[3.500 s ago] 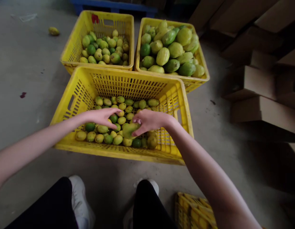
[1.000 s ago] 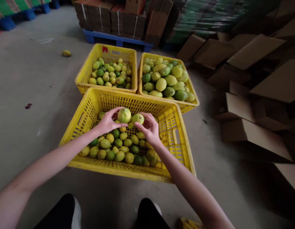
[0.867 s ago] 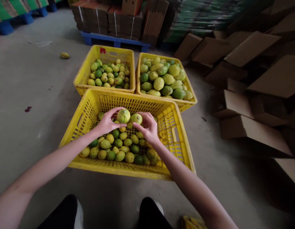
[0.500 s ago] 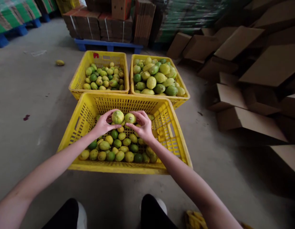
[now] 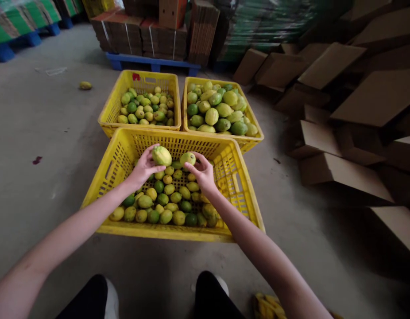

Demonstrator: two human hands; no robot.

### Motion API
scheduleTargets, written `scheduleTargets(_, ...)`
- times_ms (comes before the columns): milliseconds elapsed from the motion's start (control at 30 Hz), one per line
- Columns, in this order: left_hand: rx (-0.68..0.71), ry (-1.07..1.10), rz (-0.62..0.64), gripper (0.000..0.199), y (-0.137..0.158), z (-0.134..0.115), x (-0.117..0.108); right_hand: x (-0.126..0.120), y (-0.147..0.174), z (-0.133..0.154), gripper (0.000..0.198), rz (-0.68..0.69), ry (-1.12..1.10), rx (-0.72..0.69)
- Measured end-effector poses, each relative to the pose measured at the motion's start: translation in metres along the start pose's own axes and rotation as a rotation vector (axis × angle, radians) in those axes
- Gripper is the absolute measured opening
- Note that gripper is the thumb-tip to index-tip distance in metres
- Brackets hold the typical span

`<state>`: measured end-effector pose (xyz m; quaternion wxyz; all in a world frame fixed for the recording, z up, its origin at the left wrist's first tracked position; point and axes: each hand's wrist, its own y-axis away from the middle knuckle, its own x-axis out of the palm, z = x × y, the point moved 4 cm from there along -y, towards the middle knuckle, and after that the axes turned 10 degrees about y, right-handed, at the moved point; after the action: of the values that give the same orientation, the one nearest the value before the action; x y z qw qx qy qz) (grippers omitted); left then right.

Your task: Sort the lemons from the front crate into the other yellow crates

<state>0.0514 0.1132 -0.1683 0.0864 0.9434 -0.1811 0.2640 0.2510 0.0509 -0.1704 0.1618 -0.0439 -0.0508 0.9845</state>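
Note:
My left hand [image 5: 143,167] grips a large yellow-green lemon [image 5: 161,156] between thumb and fingers. In my right hand [image 5: 203,173] is a smaller green-yellow lemon [image 5: 187,159], held the same way with its end facing me. A narrow gap separates the two fruits. Both hands are over the near yellow crate [image 5: 178,234], which has slotted walls. Inside it, several loose lemons, yellow to dark green, such as a green lemon [image 5: 153,216], lie in a shallow layer below my hands.
Beyond stand a back-left crate [image 5: 103,108] of small lemons and a back-right crate [image 5: 256,133] heaped with larger ones. One lemon [image 5: 85,85] lies on the floor. Cardboard boxes [image 5: 354,175] pile up at right; a blue pallet [image 5: 155,65] with flattened cartons stands behind.
My hands have drawn apart, taking the two lemons from side by side to a gap. Both have shifted slightly away from me, and the left lemon has turned.

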Motion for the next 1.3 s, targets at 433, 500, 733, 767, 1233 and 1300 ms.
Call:
scheduleTargets(433, -0.417, 0.490, -0.250, 0.022, 0.003, -0.014, 0.002, -0.001, -0.005, -0.017, 0.039, 0.069, -0.479, 0.320)
scheduleTargets(500, -0.437, 0.489, -0.250, 0.028, 0.003, -0.013, 0.003, -0.001, -0.006, -0.021, 0.036, 0.073, -0.499, 0.331)
scheduleTargets(733, -0.352, 0.438, -0.277, 0.024, 0.001, -0.014, -0.003, -0.001, -0.008, -0.030, 0.029, 0.055, -0.564, 0.382)
scheduleTargets(767, -0.357, 0.434, -0.278, 0.023, 0.001, -0.013, -0.004, -0.001, -0.008, -0.031, 0.028, 0.050, -0.576, 0.400)
scheduleTargets(1233, -0.360, 0.457, -0.305, 0.015, 0.002, -0.009, -0.006, 0.016, 0.002, -0.038, 0.030, 0.240, -0.642, 0.645)
scheduleTargets(1300, -0.348, 0.427, -0.313, 0.017, 0.001, -0.007, -0.009, 0.018, 0.002, -0.036, 0.035, 0.276, -0.643, 0.618)
